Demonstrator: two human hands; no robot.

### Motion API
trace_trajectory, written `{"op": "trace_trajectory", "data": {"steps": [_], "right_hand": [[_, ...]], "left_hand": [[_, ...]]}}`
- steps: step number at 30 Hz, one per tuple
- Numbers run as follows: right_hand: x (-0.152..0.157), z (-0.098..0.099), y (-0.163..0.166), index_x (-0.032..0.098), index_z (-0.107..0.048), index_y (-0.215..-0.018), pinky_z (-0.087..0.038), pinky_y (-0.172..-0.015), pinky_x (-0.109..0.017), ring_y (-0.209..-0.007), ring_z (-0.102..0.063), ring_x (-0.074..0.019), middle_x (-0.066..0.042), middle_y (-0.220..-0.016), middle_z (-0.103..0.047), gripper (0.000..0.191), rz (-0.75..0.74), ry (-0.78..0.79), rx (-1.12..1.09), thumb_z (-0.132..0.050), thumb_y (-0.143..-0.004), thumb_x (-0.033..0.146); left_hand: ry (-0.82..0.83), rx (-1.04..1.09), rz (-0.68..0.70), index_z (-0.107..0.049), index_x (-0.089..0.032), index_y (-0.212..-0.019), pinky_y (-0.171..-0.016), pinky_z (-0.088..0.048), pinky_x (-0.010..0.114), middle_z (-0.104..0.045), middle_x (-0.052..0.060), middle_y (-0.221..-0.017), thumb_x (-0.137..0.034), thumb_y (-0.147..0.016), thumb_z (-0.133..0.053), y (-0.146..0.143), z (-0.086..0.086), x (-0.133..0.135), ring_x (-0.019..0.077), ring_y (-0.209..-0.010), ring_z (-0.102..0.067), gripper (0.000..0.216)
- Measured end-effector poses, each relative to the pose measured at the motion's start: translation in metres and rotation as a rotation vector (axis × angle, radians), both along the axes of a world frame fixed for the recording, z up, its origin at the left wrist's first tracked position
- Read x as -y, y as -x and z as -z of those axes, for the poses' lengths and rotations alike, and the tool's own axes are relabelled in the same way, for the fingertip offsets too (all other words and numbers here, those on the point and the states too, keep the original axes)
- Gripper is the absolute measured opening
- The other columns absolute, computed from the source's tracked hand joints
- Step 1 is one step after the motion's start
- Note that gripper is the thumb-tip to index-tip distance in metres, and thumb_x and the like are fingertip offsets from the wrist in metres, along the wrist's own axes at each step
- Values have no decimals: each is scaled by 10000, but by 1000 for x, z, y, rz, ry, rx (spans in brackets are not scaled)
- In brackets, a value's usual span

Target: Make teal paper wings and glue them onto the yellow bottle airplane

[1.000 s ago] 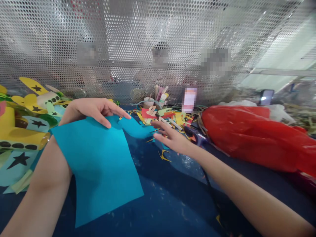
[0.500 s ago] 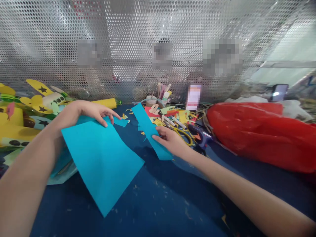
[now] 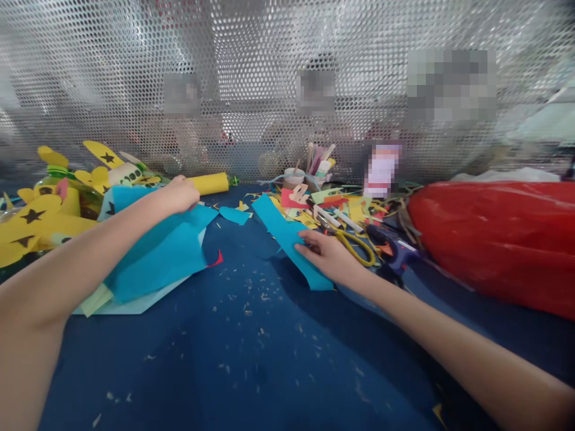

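My left hand [image 3: 182, 194], fingers curled closed, grips the far edge of a large blue paper sheet [image 3: 162, 257] at the left. My forearm crosses over that sheet, which lies on paler sheets [image 3: 148, 302]. In my right hand [image 3: 327, 254] a blue paper strip [image 3: 278, 230] is pinched between thumb and fingers, tilted over the blue table surface. Between the hands, farther back, lies a small blue paper scrap [image 3: 236, 215]. A red paper piece [image 3: 218, 259] pokes out beside the large sheet.
Yellow paper-covered bottle figures [image 3: 36, 224] crowd the left. Behind my right hand are paper scraps [image 3: 354, 206], yellow-handled scissors [image 3: 359, 250] and a blue glue gun [image 3: 399, 251]. A red plastic bag [image 3: 489, 239] fills the right. A perforated metal panel [image 3: 251, 72] stands behind.
My left hand has carried the large blue sheet from the middle to the left, down onto the paler sheets. The right hand still holds the strip. The view has shifted slightly left.
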State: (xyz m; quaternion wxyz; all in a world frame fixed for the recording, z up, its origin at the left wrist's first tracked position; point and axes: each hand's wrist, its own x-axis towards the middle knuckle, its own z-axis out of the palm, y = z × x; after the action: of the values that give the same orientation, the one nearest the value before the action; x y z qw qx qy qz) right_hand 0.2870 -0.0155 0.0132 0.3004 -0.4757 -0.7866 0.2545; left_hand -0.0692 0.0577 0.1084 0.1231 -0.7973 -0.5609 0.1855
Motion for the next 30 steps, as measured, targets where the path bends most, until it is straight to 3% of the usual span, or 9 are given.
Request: {"op": "trace_trajectory", "data": {"steps": [2,5,9,10,13,16,19,23,30], "right_hand": [[1,0,1,189,-603,-1021,-539,-787,-410,-843,-670,-242,-93,-944,-691,262,-14,33,-21,-534,-834,360],[2,1,3,177,-581,-1048,-536,-730,-377,-798,-654,-215,-71,-876,-673,290,4,105,-76,-552,-825,359],[6,0,7,190,-532,-1114,-478,-557,-283,-599,-564,-142,31,-665,-561,364,31,235,-252,-578,-817,395],[8,-1,8,200,-519,-1126,-466,-533,-267,-575,-549,-130,44,-657,-544,375,37,275,-327,-584,-815,401],[15,-7,14,237,-473,-1139,-471,-482,-254,-531,-547,-116,61,-677,-526,394,57,394,-548,-601,-808,410],[22,-9,20,273,-400,-1079,-480,-426,-254,-467,-539,-109,86,-670,-511,401,44,501,-670,-638,-787,410],[28,-6,24,288,-348,-1009,-465,-390,-226,-423,-505,-92,114,-622,-481,425,-7,548,-709,-676,-766,406],[31,-1,25,238,-490,-934,-446,-392,-170,-448,-467,-63,89,-587,-434,262,-78,549,-588,-631,-807,421],[32,1,21,220,-633,-1011,-584,-548,-240,-683,-588,-107,-13,-871,-595,216,-231,496,-494,-521,-840,289]], "left_hand": [[-61,30,27,-704,-115,-585,-1058,-219,536,-697,152,-792,51,-648,-541,-1,10,-3,354,-1077,-550,242],[-55,309,76,-683,-122,-578,-1058,-241,496,-708,126,-832,43,-659,-564,-5,22,-6,339,-1161,-490,219],[-43,511,157,-724,-169,-988,-1010,-363,364,-675,104,-1165,-95,-800,-530,-38,32,1,254,-1137,-554,280],[-49,742,147,-708,-166,-1049,-995,-387,370,-669,114,-1182,-187,-838,-539,-52,35,7,256,-1116,-579,271],[295,1458,-26,-717,-149,-990,-828,-509,376,-732,141,-957,-473,-857,-545,-97,49,30,250,-899,-677,391],[585,1835,-159,-710,-158,-941,-770,-538,349,-731,126,-928,-504,-800,-632,-131,68,53,213,-829,-686,382],[622,2004,-161,-708,-166,-893,-753,-536,304,-729,79,-862,-438,-774,-692,-143,86,63,175,-800,-674,298],[612,2126,-204,-694,-153,-812,-725,-522,280,-723,55,-787,-387,-779,-695,-139,100,61,150,-732,-666,236],[565,2178,-218,-643,-159,-756,-621,-490,263,-687,26,-678,-407,-792,-674,-138,104,61,136,-623,-630,252]]}}
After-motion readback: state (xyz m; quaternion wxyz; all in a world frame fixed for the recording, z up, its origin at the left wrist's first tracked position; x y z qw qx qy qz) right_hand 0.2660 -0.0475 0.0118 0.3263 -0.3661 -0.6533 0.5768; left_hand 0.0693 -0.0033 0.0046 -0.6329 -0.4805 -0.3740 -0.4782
